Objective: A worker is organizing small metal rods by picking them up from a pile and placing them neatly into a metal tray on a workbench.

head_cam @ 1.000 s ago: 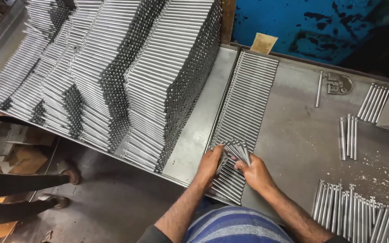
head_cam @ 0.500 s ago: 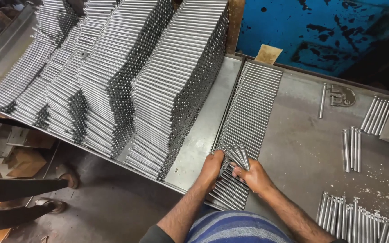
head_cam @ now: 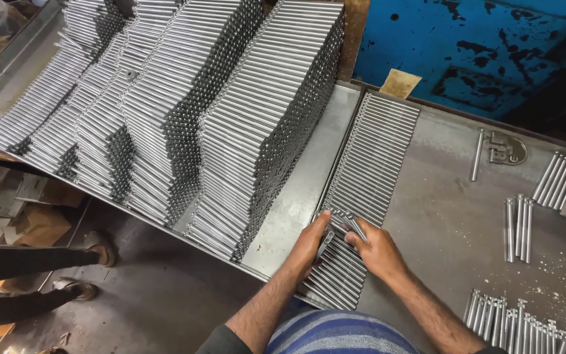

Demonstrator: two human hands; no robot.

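Left hand (head_cam: 309, 244) and right hand (head_cam: 376, 248) close together, both pinching a small fanned bundle of metal rods (head_cam: 342, 226) just above the flat row of rods (head_cam: 361, 190) near the bench's (head_cam: 440, 223) front edge. Tall stacked rods (head_cam: 230, 111) fill the bench's left side; loose rods (head_cam: 517, 226) lie toward its right edge.

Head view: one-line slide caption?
Both hands, left hand and right hand, grip a few rods over a flat rod row beside tall stacks.
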